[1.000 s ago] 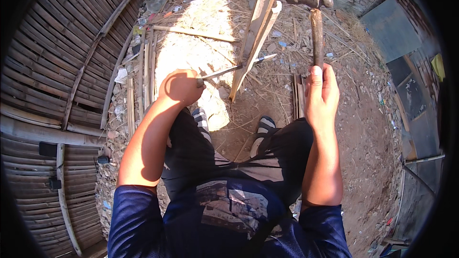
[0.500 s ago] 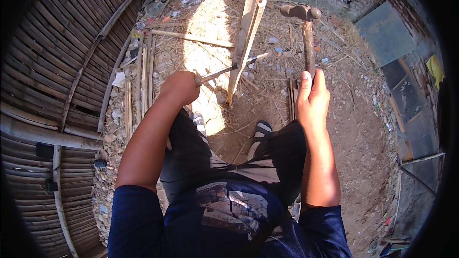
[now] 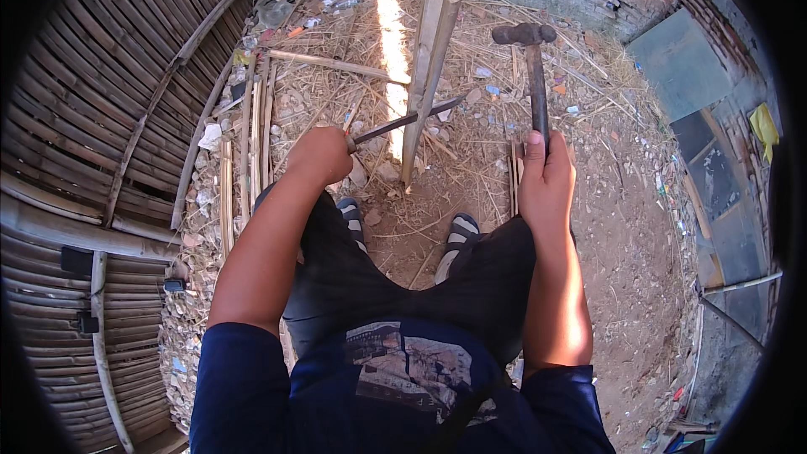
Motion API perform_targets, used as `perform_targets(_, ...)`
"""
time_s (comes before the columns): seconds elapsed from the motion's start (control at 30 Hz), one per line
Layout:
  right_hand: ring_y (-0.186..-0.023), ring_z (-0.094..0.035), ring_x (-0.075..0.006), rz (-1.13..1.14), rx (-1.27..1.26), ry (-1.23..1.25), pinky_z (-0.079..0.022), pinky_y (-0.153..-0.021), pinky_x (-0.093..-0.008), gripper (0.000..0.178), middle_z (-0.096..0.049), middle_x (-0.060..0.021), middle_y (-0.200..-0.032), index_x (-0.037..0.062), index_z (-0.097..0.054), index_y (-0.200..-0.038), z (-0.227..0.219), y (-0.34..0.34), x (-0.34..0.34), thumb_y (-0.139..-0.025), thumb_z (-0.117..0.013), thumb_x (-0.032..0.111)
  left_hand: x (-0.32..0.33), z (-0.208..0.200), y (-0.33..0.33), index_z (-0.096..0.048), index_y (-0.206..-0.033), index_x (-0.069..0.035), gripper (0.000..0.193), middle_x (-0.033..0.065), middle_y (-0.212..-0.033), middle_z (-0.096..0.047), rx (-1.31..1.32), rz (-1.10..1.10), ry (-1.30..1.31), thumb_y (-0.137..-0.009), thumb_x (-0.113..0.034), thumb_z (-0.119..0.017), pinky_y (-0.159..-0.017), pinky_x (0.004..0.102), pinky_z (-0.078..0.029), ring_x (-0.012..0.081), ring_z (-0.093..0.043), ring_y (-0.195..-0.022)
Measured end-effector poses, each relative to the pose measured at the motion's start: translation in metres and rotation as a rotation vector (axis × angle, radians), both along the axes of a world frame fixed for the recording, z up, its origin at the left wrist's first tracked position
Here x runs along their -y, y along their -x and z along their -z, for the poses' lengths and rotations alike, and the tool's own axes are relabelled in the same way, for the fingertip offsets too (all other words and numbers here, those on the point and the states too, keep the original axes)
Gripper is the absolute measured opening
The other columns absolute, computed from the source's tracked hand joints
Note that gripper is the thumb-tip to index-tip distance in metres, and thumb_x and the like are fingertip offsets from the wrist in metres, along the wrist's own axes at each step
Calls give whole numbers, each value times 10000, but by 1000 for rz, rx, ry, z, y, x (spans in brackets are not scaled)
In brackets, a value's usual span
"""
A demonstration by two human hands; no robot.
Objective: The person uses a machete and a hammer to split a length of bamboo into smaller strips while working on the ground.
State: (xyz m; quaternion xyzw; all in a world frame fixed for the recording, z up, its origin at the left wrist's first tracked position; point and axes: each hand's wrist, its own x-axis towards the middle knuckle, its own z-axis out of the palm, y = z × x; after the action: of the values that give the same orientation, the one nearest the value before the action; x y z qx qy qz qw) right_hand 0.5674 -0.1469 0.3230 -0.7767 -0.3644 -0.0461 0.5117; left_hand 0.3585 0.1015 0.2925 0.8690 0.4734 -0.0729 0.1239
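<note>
My left hand (image 3: pixel 321 157) is closed round the handle of a long-bladed knife (image 3: pixel 388 127). The blade slants up to the right and runs through a split in a bamboo piece (image 3: pixel 429 42). That bamboo stands nearly upright on the ground ahead of my feet, its two halves parted at the top, and its foot rests on the dirt. In my right hand (image 3: pixel 548 181) is a hammer (image 3: pixel 537 76), gripped by its handle with the head up. The hammer head is to the right of the bamboo, apart from it.
Several bamboo strips (image 3: pixel 254 130) lie along the left, and another strip (image 3: pixel 336 65) lies crosswise behind. A bamboo slat wall (image 3: pixel 126 76) borders the left side; flat panels (image 3: pixel 681 59) lean at the right. Straw, rubble and litter cover the ground (image 3: pixel 622 227).
The sunlit patch behind the bamboo has narrowed to a thin strip. The bamboo and knife have shifted only slightly; both hands keep their grips.
</note>
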Motion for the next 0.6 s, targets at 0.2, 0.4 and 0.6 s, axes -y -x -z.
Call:
perform_targets(0.2, -727, -632, -517, -60, 92, 461, -471, -625, -566, 327, -648, -275, -751, 18, -534, -1032, 69, -9, -19, -1067, -532, 343, -5, -6, -9, -783, -1146, -145, 287, 167, -1157, -743, -67, 54, 11, -886, -164, -663, -940, 442, -574, 340, -716, -1078)
perform_targets(0.4, -764, -665, -483, -94, -29, 386, -490, -656, -524, 419, -671, -255, -774, 1, -607, -998, 31, -16, -14, -1054, -539, 410, -10, -9, -4, -786, -1170, -245, 323, 132, -1200, -734, -120, 3, 24, -895, -147, -649, -954, 415, -574, 319, -708, -1108)
perform_targets(0.6, -758, -659, -494, 10, -83, 11, -487, -625, -511, 375, -669, -246, -753, 11, -569, -1058, -9, 6, -30, -1072, -523, 383, -23, 10, 5, -789, -1131, -176, 321, 161, -1110, -745, -24, 4, 26, -850, -140, -639, -960, 438, -560, 352, -709, -1061)
